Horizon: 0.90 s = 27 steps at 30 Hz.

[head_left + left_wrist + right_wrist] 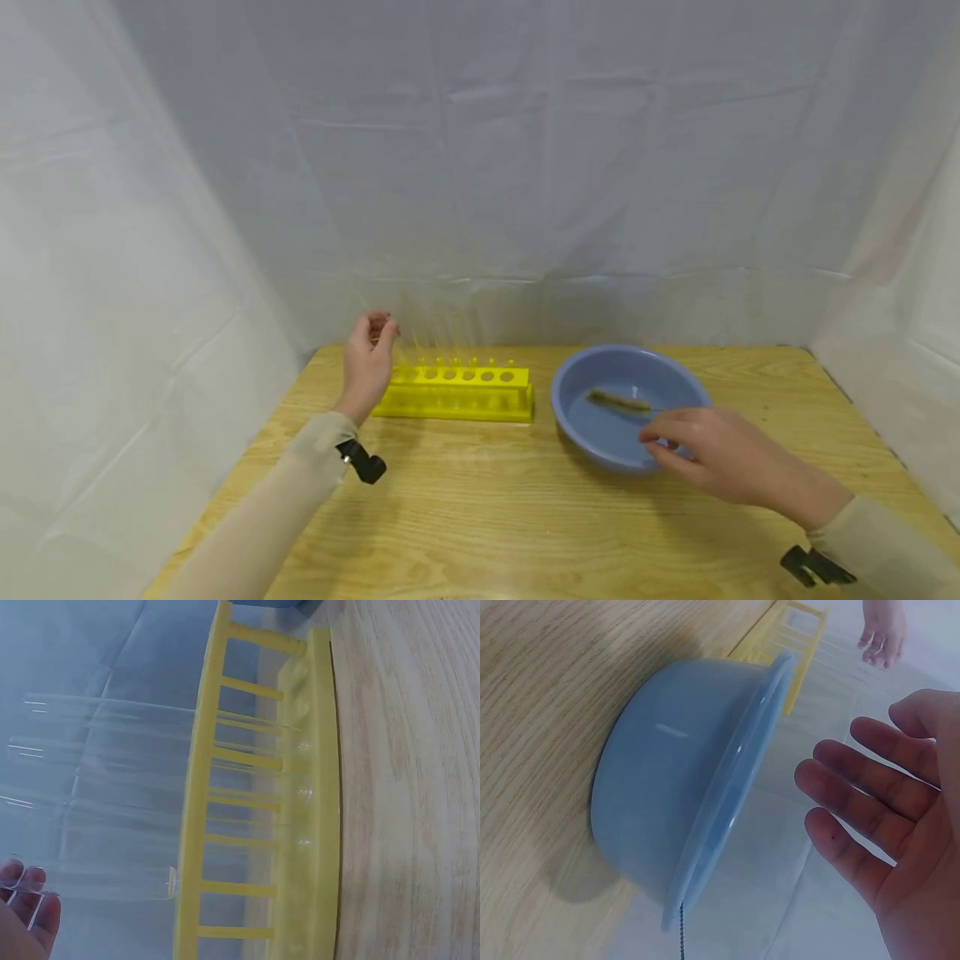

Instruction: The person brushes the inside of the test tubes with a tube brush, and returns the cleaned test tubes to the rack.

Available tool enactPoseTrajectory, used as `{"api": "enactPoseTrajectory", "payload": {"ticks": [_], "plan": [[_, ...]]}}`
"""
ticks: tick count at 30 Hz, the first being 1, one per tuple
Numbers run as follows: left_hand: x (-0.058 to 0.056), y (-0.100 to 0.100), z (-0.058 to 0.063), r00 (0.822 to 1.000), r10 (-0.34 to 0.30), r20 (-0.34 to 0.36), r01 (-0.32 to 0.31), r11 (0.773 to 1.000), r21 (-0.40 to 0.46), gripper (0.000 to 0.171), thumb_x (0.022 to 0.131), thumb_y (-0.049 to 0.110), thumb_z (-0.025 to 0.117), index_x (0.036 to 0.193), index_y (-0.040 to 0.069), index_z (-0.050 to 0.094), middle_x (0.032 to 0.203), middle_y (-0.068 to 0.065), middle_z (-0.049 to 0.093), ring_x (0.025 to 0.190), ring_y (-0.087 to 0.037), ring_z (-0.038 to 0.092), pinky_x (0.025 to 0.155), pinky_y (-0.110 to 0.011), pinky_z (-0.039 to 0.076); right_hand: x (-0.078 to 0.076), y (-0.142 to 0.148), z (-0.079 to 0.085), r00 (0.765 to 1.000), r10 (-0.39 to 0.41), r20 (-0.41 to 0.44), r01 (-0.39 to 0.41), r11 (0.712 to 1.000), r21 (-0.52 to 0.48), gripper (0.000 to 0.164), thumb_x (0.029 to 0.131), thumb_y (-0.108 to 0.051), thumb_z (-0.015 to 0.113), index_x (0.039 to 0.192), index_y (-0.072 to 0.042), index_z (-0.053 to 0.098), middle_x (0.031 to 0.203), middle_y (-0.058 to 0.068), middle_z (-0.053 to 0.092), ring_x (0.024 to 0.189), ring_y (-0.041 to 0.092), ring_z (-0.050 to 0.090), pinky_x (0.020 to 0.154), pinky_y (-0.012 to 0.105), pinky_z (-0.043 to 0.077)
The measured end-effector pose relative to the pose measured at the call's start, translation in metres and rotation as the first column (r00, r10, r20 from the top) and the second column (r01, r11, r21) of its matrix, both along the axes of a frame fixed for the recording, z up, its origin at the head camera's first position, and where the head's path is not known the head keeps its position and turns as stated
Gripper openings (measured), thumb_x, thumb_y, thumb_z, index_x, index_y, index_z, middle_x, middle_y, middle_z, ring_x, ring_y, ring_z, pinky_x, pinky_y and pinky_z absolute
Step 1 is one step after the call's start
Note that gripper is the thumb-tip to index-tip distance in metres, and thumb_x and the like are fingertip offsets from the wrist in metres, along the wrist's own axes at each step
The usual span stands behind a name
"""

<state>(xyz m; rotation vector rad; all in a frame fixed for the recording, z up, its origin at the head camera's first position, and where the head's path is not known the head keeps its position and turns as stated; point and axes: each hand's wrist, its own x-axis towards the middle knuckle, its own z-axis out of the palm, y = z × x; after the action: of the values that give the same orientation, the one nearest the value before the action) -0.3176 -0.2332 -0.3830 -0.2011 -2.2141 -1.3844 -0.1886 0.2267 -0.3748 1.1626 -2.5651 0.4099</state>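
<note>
My left hand pinches a clear glass test tube near its upper end. The tube's rounded bottom is right at the top bar of a yellow test tube rack. Other clear test tubes stand upright in the rack's holes. My right hand is over the near right rim of a blue basin, its fingers loosely bent and nothing between them in the right wrist view. Inside the basin lies a test tube brush with brownish bristles, its twisted wire handle reaching past the rim.
Rack and basin stand side by side on a wooden table, the basin on the right. White sheeting hangs behind the table and along both sides. Each sleeve carries a black clip, one on the left cuff and one on the right.
</note>
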Motion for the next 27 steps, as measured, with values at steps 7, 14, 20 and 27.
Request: {"api": "enactPoseTrajectory", "payload": {"ticks": [7,14,20,27], "plan": [[0.011,0.003,0.010,0.998,-0.009,-0.064,0.010,1.000,0.016,0.036,0.108,0.037,0.047,0.130,0.008,0.054,0.110,-0.009,0.062,0.099,-0.017,0.061,0.090,-0.034,0.049,0.000,0.003,0.002,0.997,0.013,-0.079,-0.015,1.000,-0.024,0.014,0.091,-0.017,0.074,0.104,-0.023,0.075,0.101,-0.009,0.074,0.078,-0.002,0.066,0.062,0.022,0.054],[0.030,0.011,0.017,0.993,-0.078,-0.084,0.076,0.997,-0.029,0.031,0.109,0.030,0.043,0.127,0.007,0.052,0.107,-0.012,0.064,0.091,-0.013,0.064,0.077,-0.026,0.049,0.001,0.008,0.004,0.997,0.015,-0.078,-0.019,0.999,-0.047,0.016,0.090,-0.015,0.075,0.104,-0.023,0.075,0.100,-0.008,0.074,0.077,-0.003,0.064,0.060,0.021,0.052],[0.049,0.027,0.021,0.984,-0.153,-0.086,0.147,0.986,-0.072,0.022,0.110,0.023,0.042,0.124,0.007,0.051,0.099,-0.012,0.064,0.087,-0.019,0.065,0.059,-0.029,0.044,0.000,0.015,0.003,0.998,-0.009,-0.064,0.006,0.999,-0.052,0.019,0.089,-0.012,0.075,0.105,-0.022,0.075,0.099,-0.009,0.074,0.077,-0.003,0.065,0.059,0.020,0.052],[0.066,0.053,0.020,0.962,-0.266,-0.067,0.254,0.957,-0.142,0.023,0.110,0.023,0.042,0.122,0.005,0.052,0.092,-0.009,0.058,0.077,-0.020,0.057,0.068,-0.030,0.048,0.002,0.027,0.002,0.995,-0.055,-0.083,0.049,0.997,-0.067,0.021,0.088,-0.010,0.075,0.105,-0.022,0.075,0.100,-0.010,0.074,0.079,-0.004,0.064,0.061,0.021,0.053]]}}
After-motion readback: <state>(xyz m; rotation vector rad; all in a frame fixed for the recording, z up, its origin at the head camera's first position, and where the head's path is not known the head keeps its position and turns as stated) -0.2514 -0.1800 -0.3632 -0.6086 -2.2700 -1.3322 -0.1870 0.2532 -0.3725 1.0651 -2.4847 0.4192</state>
